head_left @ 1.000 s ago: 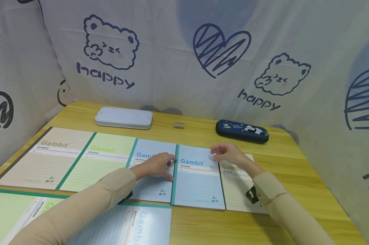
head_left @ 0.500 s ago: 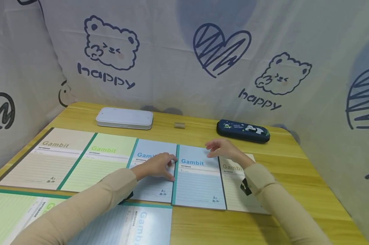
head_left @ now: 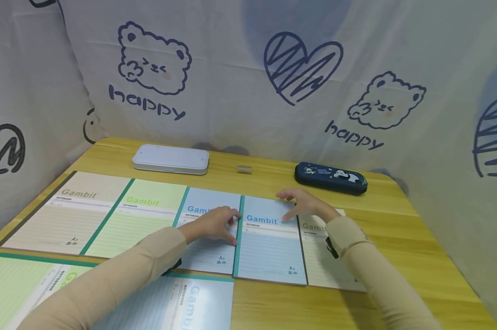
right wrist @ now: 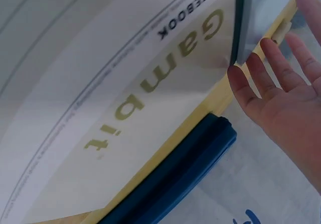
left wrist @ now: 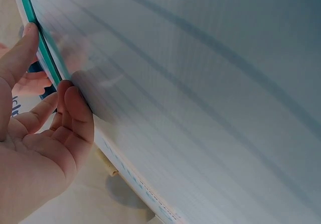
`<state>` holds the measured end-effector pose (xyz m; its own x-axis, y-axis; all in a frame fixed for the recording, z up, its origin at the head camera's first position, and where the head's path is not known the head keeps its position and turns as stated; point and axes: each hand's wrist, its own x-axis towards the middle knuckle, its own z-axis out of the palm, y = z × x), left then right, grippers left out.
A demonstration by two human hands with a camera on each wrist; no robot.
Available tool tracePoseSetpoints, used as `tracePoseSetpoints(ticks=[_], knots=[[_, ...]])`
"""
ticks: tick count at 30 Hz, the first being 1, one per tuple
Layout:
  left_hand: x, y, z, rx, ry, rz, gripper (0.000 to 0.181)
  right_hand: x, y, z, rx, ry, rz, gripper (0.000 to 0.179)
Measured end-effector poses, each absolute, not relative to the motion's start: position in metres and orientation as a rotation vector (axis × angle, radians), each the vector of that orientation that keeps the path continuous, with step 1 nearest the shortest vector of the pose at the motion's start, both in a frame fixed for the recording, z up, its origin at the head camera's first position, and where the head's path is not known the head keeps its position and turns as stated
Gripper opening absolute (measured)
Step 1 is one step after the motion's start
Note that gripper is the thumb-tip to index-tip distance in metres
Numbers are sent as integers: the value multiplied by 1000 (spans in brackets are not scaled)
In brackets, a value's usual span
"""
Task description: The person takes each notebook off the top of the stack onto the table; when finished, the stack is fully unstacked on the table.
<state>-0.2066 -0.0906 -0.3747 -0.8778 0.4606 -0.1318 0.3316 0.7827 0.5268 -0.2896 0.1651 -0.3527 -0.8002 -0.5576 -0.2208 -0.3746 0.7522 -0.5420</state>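
Note:
Two blue notebooks lie side by side on the table. My left hand [head_left: 216,224] rests over the left blue notebook [head_left: 203,261]; its thumb and fingertips touch the seam along the green spine of the right blue notebook [head_left: 264,256]. In the left wrist view the fingers [left wrist: 75,103] bend loosely at that seam. Over the top right corner of the right blue notebook is my right hand [head_left: 303,205], thumb and fingers apart with nothing between them. Beneath my right forearm lies a beige notebook [head_left: 322,256], partly covered by the sleeve.
Further left in the row lie a beige notebook [head_left: 58,220] and a green notebook [head_left: 145,224]. In front are a sideways green notebook [head_left: 17,284] and blue notebook [head_left: 211,302]. Behind stand a white case [head_left: 171,159], a small tan cylinder [head_left: 244,169] and a dark blue panda case [head_left: 330,178].
My right hand has shifted left from over the beige notebook's edge to the blue notebook's corner, and its thumb now extends lower. My left hand stays at the seam. The notebooks keep their places.

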Motion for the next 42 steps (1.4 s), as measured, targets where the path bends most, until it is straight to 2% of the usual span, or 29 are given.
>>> tracePoseSetpoints(ticks=[22,36,42], knots=[[-204,-88,-374,618,2714,726,67,-295,171,-364,-857,2643,-478,70],[-204,-90,-373,585,2722,727,68,-298,165,-366,-808,2681,-430,68],[-206,-90,-374,588,2718,728,70,-304,168,-369,-761,2696,-486,73]])
